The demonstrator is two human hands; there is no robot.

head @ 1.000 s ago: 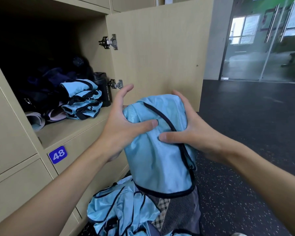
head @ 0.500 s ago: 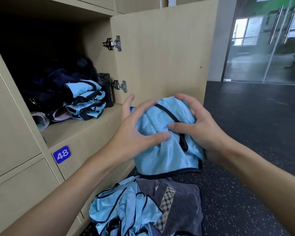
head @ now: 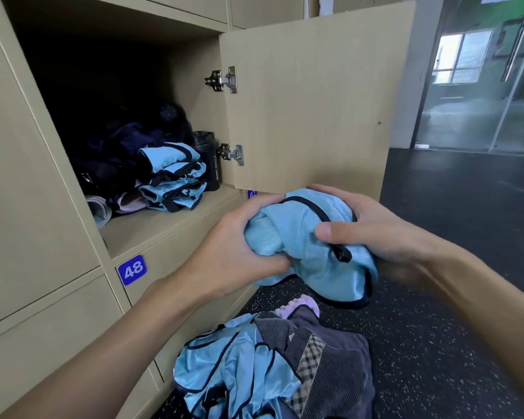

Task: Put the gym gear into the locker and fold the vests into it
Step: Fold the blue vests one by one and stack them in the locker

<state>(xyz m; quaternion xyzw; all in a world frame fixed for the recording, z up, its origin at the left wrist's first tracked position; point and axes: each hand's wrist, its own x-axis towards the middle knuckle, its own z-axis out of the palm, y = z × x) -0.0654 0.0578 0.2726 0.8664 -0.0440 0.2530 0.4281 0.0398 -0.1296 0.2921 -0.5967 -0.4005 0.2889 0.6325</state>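
Observation:
A light blue vest (head: 300, 237) with black trim is bunched into a thick bundle in front of the open locker (head: 170, 225). My left hand (head: 236, 255) grips its left side, fingers curled into the cloth. My right hand (head: 372, 228) wraps its right side, thumb on top. Inside the locker a stack of folded blue vests (head: 173, 179) lies on the shelf beside a black bottle (head: 208, 160) and dark gear (head: 115, 152). More blue vests (head: 233, 367) lie loose on the floor below.
The locker door (head: 312, 95) stands open to the right, just behind my hands. A grey checked garment (head: 330, 364) and a pink ridged item (head: 297, 305) lie on the dark speckled floor (head: 436, 343). Closed lockers, one numbered 48 (head: 132, 269), sit below.
The hanging vest has been gathered up into a compact bundle. Both hands went from spread fingers on the cloth to a tight grip around it, and the bundle sits lower in view.

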